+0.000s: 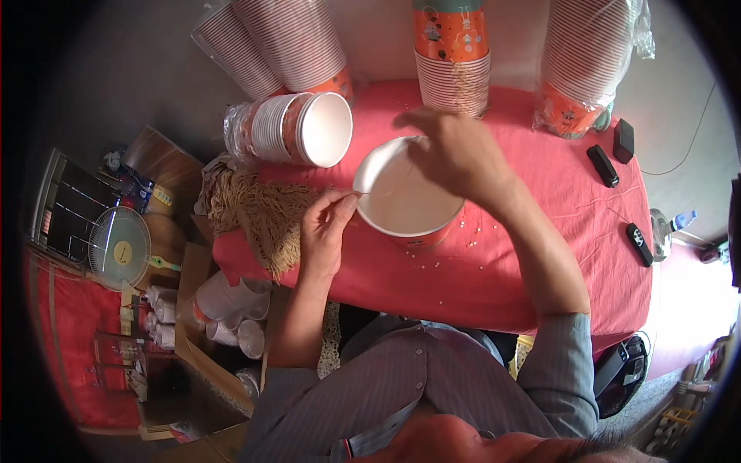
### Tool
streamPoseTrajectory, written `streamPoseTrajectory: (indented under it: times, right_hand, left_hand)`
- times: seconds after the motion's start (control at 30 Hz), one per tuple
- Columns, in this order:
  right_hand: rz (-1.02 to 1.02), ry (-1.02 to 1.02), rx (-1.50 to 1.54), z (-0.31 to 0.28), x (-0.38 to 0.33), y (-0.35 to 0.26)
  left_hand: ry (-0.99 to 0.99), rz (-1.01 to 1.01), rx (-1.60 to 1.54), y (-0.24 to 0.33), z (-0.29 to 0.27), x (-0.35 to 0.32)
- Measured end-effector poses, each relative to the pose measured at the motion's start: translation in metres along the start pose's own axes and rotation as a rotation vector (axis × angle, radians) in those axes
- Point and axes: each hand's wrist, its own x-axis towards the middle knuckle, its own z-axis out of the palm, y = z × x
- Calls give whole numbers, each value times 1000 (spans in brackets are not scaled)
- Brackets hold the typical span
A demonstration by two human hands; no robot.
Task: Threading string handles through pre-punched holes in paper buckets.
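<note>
A round paper tub [413, 234] with a white rim and an orange outside stands on the red cloth before me. Its inside looks pale and smooth; I cannot make out its contents. My left hand [328, 224] is at the tub's left rim, thumb and forefinger pinched on a thin dark strand. Above the tub's far right side hovers my right hand [461, 154], bent at the wrist, with fingers apart and nothing visible in them. Small white beads [472, 229] lie scattered on the cloth beside and in front of the tub.
Stacked paper tubs [454, 77] line the table's back, some in plastic. More tubs [270, 127] lie sideways at left, near a tan fringed cloth [266, 220]. Small black devices [602, 166] sit at right. A cardboard box [208, 355] and a fan [121, 248] are at lower left.
</note>
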Motion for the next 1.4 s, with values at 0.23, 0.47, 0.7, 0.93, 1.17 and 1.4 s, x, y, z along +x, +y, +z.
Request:
streamPoseTrajectory:
  times: [0.23, 0.47, 0.7, 0.93, 1.17, 1.4]
  right_hand:
    - [-35, -559, 145, 19, -8, -26]
    - [-41, -404, 262, 28, -10, -14]
    - [-70, -463, 276, 26, -4, -9]
    - [31, -401, 460, 23, -1, -18]
    - [7, -409, 452, 20, -2, -22]
    - [32, -451, 511, 18, -2, -25]
  left_hand:
    - [-46, -100, -340, -15, 6, -6]
    - [-38, -82, -295, -20, 9, -5]
    - [-21, -36, -183, -14, 17, -4]
    - [-38, -4, 10, -9, 21, -2]
    - [-19, 76, -7, 3, 28, 1]
    - [-59, 102, -1, -12, 27, -4]
